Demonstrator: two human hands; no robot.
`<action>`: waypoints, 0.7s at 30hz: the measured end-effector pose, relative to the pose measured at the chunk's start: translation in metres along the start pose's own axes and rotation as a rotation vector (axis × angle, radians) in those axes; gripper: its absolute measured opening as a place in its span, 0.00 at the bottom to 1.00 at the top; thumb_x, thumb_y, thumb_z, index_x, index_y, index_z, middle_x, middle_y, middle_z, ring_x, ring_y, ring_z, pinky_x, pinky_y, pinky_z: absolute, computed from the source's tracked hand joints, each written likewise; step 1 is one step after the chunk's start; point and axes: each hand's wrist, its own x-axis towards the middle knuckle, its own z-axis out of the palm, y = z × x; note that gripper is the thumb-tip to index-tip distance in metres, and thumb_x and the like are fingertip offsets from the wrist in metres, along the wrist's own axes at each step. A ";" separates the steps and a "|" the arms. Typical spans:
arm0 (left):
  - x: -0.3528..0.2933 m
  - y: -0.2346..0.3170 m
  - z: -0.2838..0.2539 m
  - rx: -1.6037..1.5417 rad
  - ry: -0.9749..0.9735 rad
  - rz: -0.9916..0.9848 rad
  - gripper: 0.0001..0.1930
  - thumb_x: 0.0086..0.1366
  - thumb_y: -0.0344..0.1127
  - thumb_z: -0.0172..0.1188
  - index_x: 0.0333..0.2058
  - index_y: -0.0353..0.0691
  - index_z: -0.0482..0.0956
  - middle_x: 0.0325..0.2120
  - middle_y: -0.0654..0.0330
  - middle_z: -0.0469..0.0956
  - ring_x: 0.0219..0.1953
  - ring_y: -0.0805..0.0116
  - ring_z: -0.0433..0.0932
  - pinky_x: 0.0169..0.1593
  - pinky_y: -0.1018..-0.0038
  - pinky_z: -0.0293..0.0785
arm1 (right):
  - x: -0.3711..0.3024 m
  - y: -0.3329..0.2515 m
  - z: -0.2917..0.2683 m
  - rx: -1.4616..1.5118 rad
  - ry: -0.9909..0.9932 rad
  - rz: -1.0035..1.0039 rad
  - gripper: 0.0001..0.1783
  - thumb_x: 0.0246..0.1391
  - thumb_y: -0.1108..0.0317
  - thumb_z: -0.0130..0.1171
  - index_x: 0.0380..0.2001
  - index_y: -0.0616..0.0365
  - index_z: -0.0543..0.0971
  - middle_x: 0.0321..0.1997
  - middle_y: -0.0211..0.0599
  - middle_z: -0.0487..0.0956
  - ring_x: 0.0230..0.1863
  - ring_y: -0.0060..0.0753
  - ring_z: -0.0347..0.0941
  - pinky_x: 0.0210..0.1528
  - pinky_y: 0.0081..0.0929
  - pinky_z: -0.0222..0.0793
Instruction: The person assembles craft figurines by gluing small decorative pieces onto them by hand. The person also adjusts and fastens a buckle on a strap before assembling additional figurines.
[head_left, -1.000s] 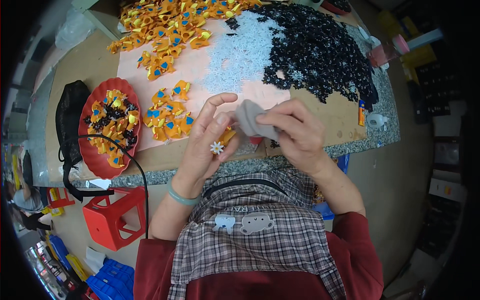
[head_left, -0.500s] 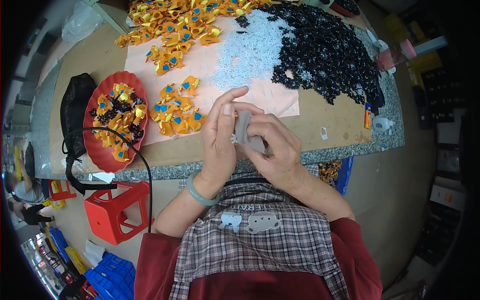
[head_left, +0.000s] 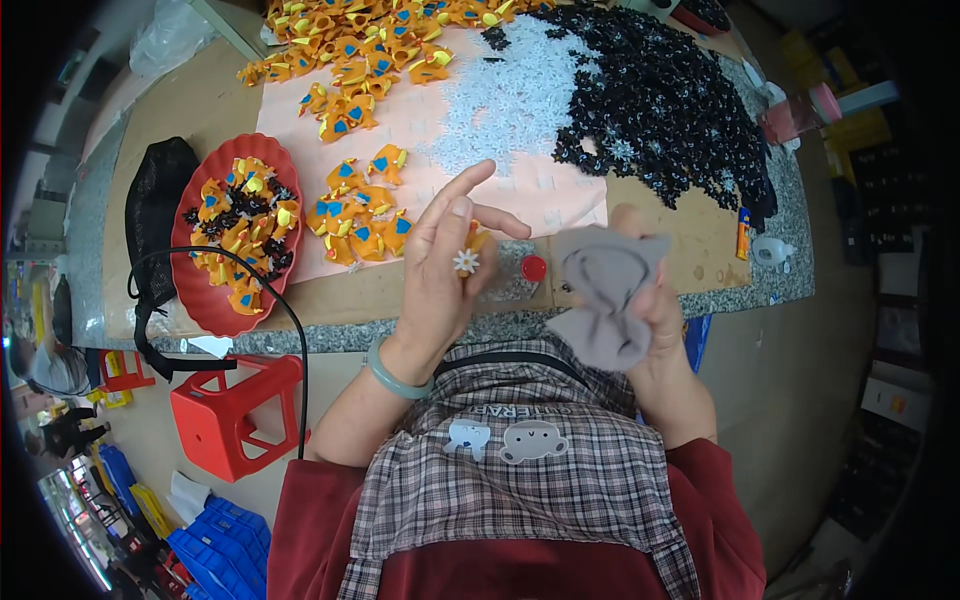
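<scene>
Orange toy [head_left: 478, 240], mostly hidden, sits in the left hand [head_left: 432, 270], above the table's granite edge [head_left: 340, 337]. Left of that hand, beyond loose orange toys [head_left: 360, 215], lies a scalloped red plate [head_left: 225, 320]; between the hands is open room with a round red cap [head_left: 533, 268], and brown board [head_left: 705, 238] reaches right of the right hand [head_left: 662, 318]. I can't tell the toy's long axis — its white flower [head_left: 466, 262] faces the camera. Left fingers curl around it, index stretched out; the right grips grey cloth [head_left: 590, 270] — fingers partly hidden.
</scene>
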 end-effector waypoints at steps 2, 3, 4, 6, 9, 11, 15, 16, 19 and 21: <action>-0.001 -0.002 -0.002 -0.163 -0.025 -0.039 0.23 0.73 0.44 0.41 0.60 0.35 0.64 0.34 0.54 0.80 0.16 0.85 0.61 0.20 0.86 0.56 | 0.003 -0.002 -0.006 -0.153 -0.004 -0.088 0.16 0.47 0.77 0.68 0.39 0.62 0.73 0.42 0.36 0.78 0.47 0.27 0.74 0.42 0.20 0.71; -0.001 -0.003 -0.002 -0.245 -0.037 -0.058 0.24 0.73 0.44 0.41 0.61 0.36 0.65 0.34 0.54 0.80 0.14 0.85 0.59 0.18 0.86 0.53 | 0.005 -0.003 -0.006 -0.230 -0.007 -0.133 0.16 0.48 0.76 0.68 0.40 0.63 0.73 0.44 0.37 0.78 0.49 0.28 0.74 0.43 0.22 0.72; -0.002 -0.002 -0.002 -0.243 -0.036 -0.058 0.24 0.73 0.44 0.41 0.61 0.36 0.65 0.34 0.54 0.80 0.14 0.85 0.59 0.18 0.86 0.53 | 0.004 0.000 -0.004 -0.229 -0.008 -0.133 0.16 0.48 0.76 0.68 0.40 0.63 0.73 0.44 0.37 0.78 0.49 0.28 0.74 0.43 0.22 0.72; -0.004 0.000 -0.002 -0.378 -0.070 -0.126 0.24 0.73 0.45 0.40 0.60 0.36 0.65 0.34 0.54 0.80 0.15 0.85 0.59 0.18 0.86 0.52 | 0.003 0.007 0.010 -0.436 0.072 -0.165 0.16 0.50 0.76 0.66 0.41 0.63 0.73 0.47 0.39 0.78 0.50 0.30 0.75 0.45 0.25 0.73; -0.004 -0.001 -0.004 -0.452 -0.086 -0.182 0.24 0.73 0.45 0.40 0.61 0.36 0.65 0.34 0.54 0.80 0.16 0.84 0.61 0.19 0.85 0.54 | 0.005 0.016 0.017 -0.559 0.135 -0.158 0.16 0.51 0.77 0.65 0.42 0.64 0.73 0.48 0.41 0.78 0.49 0.32 0.76 0.46 0.27 0.73; -0.004 -0.002 -0.005 -0.464 -0.087 -0.217 0.24 0.74 0.45 0.40 0.61 0.36 0.65 0.34 0.55 0.80 0.18 0.84 0.63 0.21 0.84 0.58 | 0.007 0.020 0.020 -0.600 0.172 -0.117 0.16 0.50 0.78 0.64 0.43 0.64 0.74 0.48 0.43 0.78 0.47 0.33 0.77 0.46 0.28 0.74; -0.006 -0.001 0.014 -0.291 0.127 -0.108 0.25 0.74 0.46 0.40 0.62 0.37 0.65 0.31 0.57 0.80 0.21 0.83 0.67 0.24 0.84 0.63 | 0.011 0.038 0.021 -1.055 0.131 -0.203 0.17 0.47 0.83 0.64 0.42 0.61 0.75 0.44 0.41 0.79 0.45 0.32 0.77 0.47 0.28 0.74; -0.007 0.001 0.014 -0.292 0.126 -0.109 0.25 0.74 0.46 0.40 0.62 0.37 0.65 0.31 0.57 0.80 0.21 0.83 0.67 0.24 0.84 0.63 | 0.012 0.043 0.020 -1.056 0.132 -0.202 0.17 0.47 0.83 0.64 0.42 0.61 0.75 0.44 0.41 0.79 0.45 0.32 0.77 0.47 0.28 0.74; -0.011 0.005 0.011 0.137 0.089 0.071 0.27 0.73 0.47 0.42 0.63 0.34 0.61 0.32 0.58 0.78 0.25 0.79 0.68 0.29 0.83 0.64 | 0.012 0.055 0.018 -1.417 0.013 -0.546 0.18 0.42 0.83 0.66 0.39 0.60 0.77 0.41 0.43 0.79 0.38 0.37 0.79 0.41 0.28 0.76; -0.011 0.003 0.009 0.113 0.093 0.082 0.27 0.73 0.47 0.41 0.63 0.35 0.62 0.31 0.58 0.78 0.23 0.80 0.67 0.27 0.84 0.64 | 0.009 0.054 0.016 -1.427 -0.034 -0.589 0.18 0.41 0.83 0.67 0.38 0.60 0.77 0.40 0.44 0.79 0.37 0.39 0.79 0.40 0.28 0.76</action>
